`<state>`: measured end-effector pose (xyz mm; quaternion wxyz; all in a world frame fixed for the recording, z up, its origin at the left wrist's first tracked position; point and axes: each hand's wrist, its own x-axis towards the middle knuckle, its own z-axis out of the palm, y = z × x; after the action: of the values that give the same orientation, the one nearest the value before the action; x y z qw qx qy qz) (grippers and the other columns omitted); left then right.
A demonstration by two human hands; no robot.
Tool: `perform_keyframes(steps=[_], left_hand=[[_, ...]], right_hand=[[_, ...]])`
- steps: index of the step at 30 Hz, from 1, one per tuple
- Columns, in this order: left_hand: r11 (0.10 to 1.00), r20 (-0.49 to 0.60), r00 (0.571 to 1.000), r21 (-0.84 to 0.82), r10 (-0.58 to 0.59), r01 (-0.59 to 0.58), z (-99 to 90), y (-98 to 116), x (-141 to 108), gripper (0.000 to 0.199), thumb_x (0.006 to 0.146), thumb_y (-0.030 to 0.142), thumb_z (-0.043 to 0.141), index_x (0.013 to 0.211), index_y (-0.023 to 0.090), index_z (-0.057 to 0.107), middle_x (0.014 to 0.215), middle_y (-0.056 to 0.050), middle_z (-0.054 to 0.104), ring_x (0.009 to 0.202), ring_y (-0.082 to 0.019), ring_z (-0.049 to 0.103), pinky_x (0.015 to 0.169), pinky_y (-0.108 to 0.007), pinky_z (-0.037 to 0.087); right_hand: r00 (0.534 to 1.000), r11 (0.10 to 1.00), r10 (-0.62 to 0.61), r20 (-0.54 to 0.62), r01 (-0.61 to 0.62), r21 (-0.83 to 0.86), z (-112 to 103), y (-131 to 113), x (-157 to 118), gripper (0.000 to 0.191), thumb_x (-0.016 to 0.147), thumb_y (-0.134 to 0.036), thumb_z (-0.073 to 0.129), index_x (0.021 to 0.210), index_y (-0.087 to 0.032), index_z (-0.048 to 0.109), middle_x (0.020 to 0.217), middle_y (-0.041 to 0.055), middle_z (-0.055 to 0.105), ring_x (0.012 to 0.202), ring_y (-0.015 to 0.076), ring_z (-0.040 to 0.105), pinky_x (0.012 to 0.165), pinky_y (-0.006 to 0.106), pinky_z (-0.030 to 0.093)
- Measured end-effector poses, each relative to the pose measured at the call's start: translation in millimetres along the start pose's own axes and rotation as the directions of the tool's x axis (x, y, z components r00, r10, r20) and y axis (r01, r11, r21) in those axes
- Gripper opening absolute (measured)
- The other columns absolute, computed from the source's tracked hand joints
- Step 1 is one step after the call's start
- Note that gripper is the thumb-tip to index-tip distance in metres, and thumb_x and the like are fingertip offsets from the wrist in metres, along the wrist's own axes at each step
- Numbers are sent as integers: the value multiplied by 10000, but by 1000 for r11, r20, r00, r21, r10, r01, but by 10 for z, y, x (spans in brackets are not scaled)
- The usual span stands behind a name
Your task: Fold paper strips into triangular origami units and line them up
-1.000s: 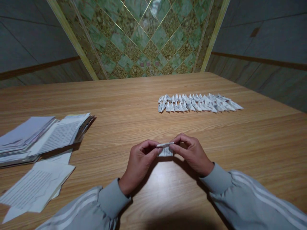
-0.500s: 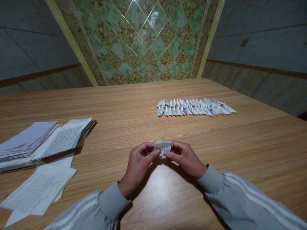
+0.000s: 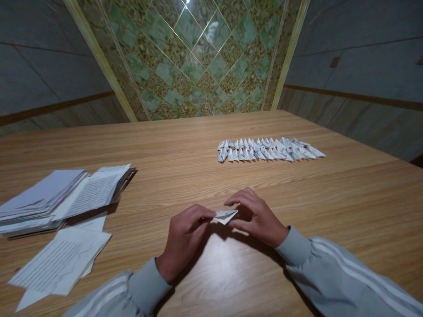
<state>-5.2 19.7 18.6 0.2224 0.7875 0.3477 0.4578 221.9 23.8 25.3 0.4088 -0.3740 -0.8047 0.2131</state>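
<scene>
A small folded paper triangle (image 3: 226, 216) is held just above the table in front of me. My left hand (image 3: 187, 235) pinches its left corner between thumb and fingers. On the other side my right hand (image 3: 259, 216) has its thumb and fingers spread apart around the right end of the paper. The right fingertips appear clear of it, though the thumb is very close to its edge. Farther back, several folded paper pieces (image 3: 261, 149) with upright points stand in two close rows.
A stack of papers (image 3: 42, 189) lies at the left of the wooden table (image 3: 172, 158), beside an open printed booklet (image 3: 95, 191). Loose lined sheets (image 3: 61, 259) lie nearer to me. A tiled wall (image 3: 205, 57) rises behind the table.
The paper was a small rectangle held by both hands; now it shows as a triangle. My right fingers have opened away from it, and my left hand has moved slightly left and down.
</scene>
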Motion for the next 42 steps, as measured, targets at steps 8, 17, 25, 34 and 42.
perform_keyframes(steps=[8, 17, 25, 34, 42], left_hand=[[841, 437, 871, 365, 225, -400, 22, 45, -184, 219, 993, 146, 471, 888, 172, 662, 813, -48, 704, 723, -195, 581, 632, -309, 437], [844, 434, 890, 420, 136, -334, 85, 69, -217, 193, 984, 290, 551, 870, 183, 665, 816, -46, 641, 741, -206, 524, 636, -329, 366], [914, 406, 911, 336, 78, -228, 73, 32, -221, 182, 981, 300, 563, 906, 185, 682, 850, -55, 654, 786, -203, 551, 675, -324, 409], [955, 396, 918, 277, -17, -102, 49, 29, -213, 141, 963, 274, 583, 914, 194, 688, 853, -61, 651, 817, -206, 562, 710, -325, 443], [936, 366, 916, 351, -161, 25, 98, 71, -175, 139, 956, 237, 571, 854, 187, 650, 847, -52, 622, 830, -218, 554, 726, -342, 428]], right_hand=[[908, 788, -296, 298, 408, -460, 55, -36, -243, 312, 1011, -172, 465, 719, -179, 573, 702, 23, 618, 752, 183, 472, 783, 345, 350], [898, 877, -133, 419, 304, -373, -58, -78, -299, 176, 978, -257, 523, 839, -181, 599, 842, 45, 635, 833, 197, 491, 825, 354, 346], [916, 938, -80, 392, 203, -282, -114, -72, -317, 255, 989, -398, 538, 898, -178, 631, 850, 51, 651, 847, 201, 518, 849, 370, 352], [943, 951, -55, 329, 150, -270, -50, -51, -316, 221, 998, -267, 508, 837, -177, 629, 784, 40, 635, 780, 181, 526, 799, 345, 363], [971, 942, 81, 225, -1, -335, 40, -33, -319, 192, 979, -225, 529, 811, -171, 602, 770, 38, 618, 771, 188, 518, 746, 323, 360]])
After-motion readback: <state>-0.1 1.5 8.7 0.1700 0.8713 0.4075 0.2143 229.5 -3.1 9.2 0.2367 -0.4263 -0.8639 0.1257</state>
